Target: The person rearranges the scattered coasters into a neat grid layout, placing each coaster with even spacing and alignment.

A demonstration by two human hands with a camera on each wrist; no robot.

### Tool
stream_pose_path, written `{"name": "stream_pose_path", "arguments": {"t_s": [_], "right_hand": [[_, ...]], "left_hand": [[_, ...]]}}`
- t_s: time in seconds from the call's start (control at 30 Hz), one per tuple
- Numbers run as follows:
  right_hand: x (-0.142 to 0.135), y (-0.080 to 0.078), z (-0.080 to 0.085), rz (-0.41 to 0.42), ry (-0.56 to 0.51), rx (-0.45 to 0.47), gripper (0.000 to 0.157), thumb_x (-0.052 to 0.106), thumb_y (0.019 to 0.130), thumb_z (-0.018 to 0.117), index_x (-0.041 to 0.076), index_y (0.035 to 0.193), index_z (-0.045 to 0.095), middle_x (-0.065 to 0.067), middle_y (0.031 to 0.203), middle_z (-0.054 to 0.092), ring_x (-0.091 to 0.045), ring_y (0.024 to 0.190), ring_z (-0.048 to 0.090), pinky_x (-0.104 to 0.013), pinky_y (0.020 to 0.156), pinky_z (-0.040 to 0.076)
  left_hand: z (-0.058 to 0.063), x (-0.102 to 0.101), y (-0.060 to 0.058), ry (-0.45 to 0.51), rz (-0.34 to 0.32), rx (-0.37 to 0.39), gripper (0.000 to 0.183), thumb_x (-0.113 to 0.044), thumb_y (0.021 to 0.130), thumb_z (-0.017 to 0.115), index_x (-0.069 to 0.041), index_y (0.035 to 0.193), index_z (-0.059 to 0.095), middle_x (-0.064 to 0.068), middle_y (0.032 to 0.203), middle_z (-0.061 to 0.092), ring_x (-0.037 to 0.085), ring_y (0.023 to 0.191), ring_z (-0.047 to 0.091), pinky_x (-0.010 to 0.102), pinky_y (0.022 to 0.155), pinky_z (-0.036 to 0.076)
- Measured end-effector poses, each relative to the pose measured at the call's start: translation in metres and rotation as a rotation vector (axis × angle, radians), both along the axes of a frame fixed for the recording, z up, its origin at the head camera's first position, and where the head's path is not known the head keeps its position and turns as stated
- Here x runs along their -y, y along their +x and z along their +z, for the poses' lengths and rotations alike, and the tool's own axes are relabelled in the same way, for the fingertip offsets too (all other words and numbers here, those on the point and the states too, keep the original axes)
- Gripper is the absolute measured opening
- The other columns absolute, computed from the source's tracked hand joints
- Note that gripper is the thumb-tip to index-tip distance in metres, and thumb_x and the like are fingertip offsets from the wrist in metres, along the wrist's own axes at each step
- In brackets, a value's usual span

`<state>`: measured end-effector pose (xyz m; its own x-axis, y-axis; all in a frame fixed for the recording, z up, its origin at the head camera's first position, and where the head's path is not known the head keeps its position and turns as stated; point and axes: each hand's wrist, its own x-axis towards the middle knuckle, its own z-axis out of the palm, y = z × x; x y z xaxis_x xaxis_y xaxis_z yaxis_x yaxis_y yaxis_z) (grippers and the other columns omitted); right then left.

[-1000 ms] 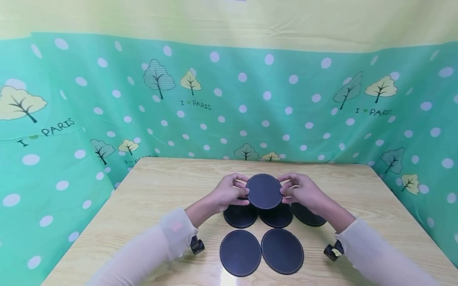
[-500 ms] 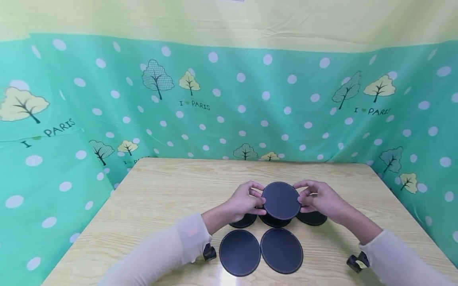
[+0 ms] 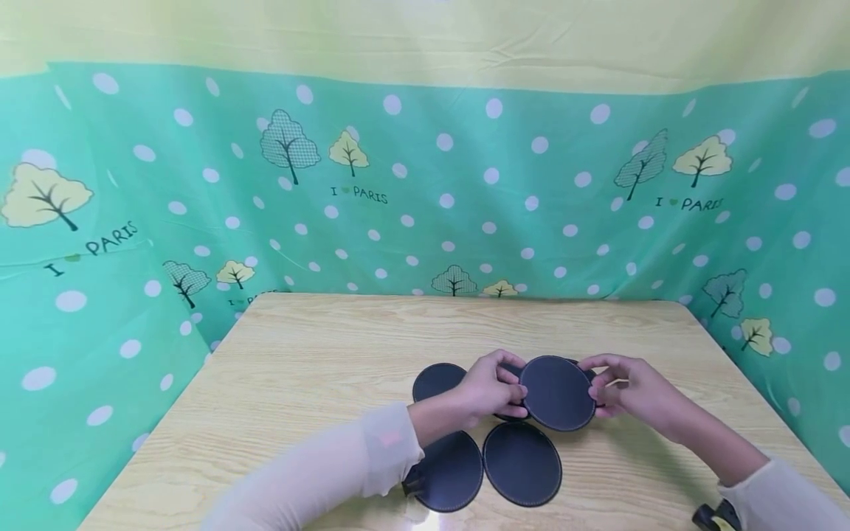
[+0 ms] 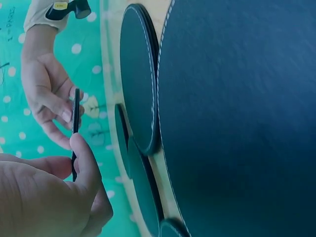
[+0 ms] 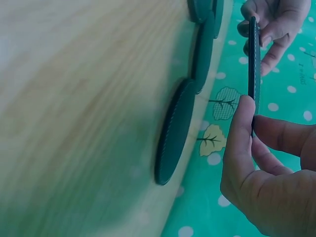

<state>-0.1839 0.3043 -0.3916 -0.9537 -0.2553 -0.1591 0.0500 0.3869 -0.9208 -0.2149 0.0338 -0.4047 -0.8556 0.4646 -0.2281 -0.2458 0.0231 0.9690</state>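
Observation:
Between both hands, a round black coaster with a stitched rim (image 3: 558,393) is held above the table. My left hand (image 3: 488,387) pinches its left edge between thumb and fingers, and my right hand (image 3: 634,389) pinches the right edge. Seen edge-on in the right wrist view, the held coaster (image 5: 254,64) is thin and apart from those on the table. Below it, the back row's middle coaster (image 3: 510,417) and right coaster are mostly hidden. The back-left coaster (image 3: 437,380) lies partly behind my left hand. Two more, a front-left coaster (image 3: 454,472) and a front-right coaster (image 3: 522,464), lie nearer.
The coasters lie on a light wood-grain table (image 3: 319,354). A green dotted curtain (image 3: 372,243) with tree prints hangs behind and at both sides. A black wrist device (image 3: 717,516) sits by the right sleeve. In the left wrist view, one coaster pile (image 4: 138,79) looks layered.
Both hands have carried the coaster to the right and a little nearer, from over the back row's left and middle coasters to over its right one. The back-left coaster is more exposed.

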Motion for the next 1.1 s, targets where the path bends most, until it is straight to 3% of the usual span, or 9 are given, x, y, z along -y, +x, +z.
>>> {"name": "stream_pose_path", "arguments": {"t_s": [0.47,0.73,0.83,0.93,1.03,1.1], "right_hand": [[-0.03,0.029,-0.018,0.013,0.013,0.1,0.052,-0.008,0.094,0.06,-0.008,0.143,0.044,-0.018,0.106,0.055,-0.026,0.091,0.065,-0.04,0.074,0.064],[-0.057,0.046,-0.021,0.126,-0.029,0.14,0.047,-0.004,0.098,0.058,-0.014,0.141,0.04,-0.017,0.105,0.056,-0.024,0.089,0.063,-0.042,0.077,0.063],[-0.064,0.05,-0.022,0.153,-0.037,0.136,0.043,-0.004,0.099,0.057,-0.017,0.137,0.041,-0.016,0.106,0.055,-0.021,0.09,0.063,-0.041,0.079,0.063],[-0.068,0.053,-0.023,0.178,-0.018,0.107,0.041,-0.002,0.1,0.059,-0.017,0.135,0.043,-0.016,0.107,0.055,-0.021,0.09,0.065,-0.042,0.077,0.063],[-0.069,0.056,-0.025,0.252,0.011,0.047,0.038,0.001,0.102,0.057,-0.017,0.133,0.045,-0.015,0.106,0.057,-0.021,0.085,0.066,-0.039,0.069,0.062],[-0.065,0.057,-0.028,0.289,0.053,0.003,0.035,0.002,0.102,0.059,-0.015,0.131,0.05,-0.013,0.104,0.059,-0.018,0.082,0.065,-0.036,0.064,0.061]], "left_hand": [[-0.014,-0.031,0.023,-0.082,-0.006,-0.015,0.042,0.024,0.083,0.066,-0.006,0.112,0.061,0.012,0.096,0.055,0.022,0.061,0.066,0.033,0.06,0.064],[-0.013,-0.05,0.038,-0.126,-0.08,0.007,0.036,0.027,0.082,0.064,-0.003,0.103,0.061,0.011,0.092,0.057,0.024,0.065,0.067,0.034,0.062,0.064],[-0.011,-0.057,0.043,-0.206,-0.115,-0.024,0.035,0.024,0.083,0.067,-0.004,0.103,0.062,0.009,0.09,0.057,0.026,0.065,0.069,0.031,0.06,0.063],[-0.007,-0.061,0.045,-0.311,-0.152,-0.102,0.035,0.021,0.082,0.072,-0.006,0.102,0.063,0.004,0.087,0.056,0.024,0.062,0.071,0.027,0.056,0.062],[-0.005,-0.06,0.043,-0.382,-0.164,-0.172,0.035,0.019,0.08,0.075,-0.007,0.102,0.065,0.001,0.085,0.055,0.02,0.058,0.07,0.023,0.053,0.06],[-0.005,-0.059,0.041,-0.396,-0.153,-0.179,0.035,0.019,0.08,0.075,-0.006,0.101,0.066,0.001,0.085,0.055,0.02,0.057,0.069,0.023,0.053,0.059]]}}
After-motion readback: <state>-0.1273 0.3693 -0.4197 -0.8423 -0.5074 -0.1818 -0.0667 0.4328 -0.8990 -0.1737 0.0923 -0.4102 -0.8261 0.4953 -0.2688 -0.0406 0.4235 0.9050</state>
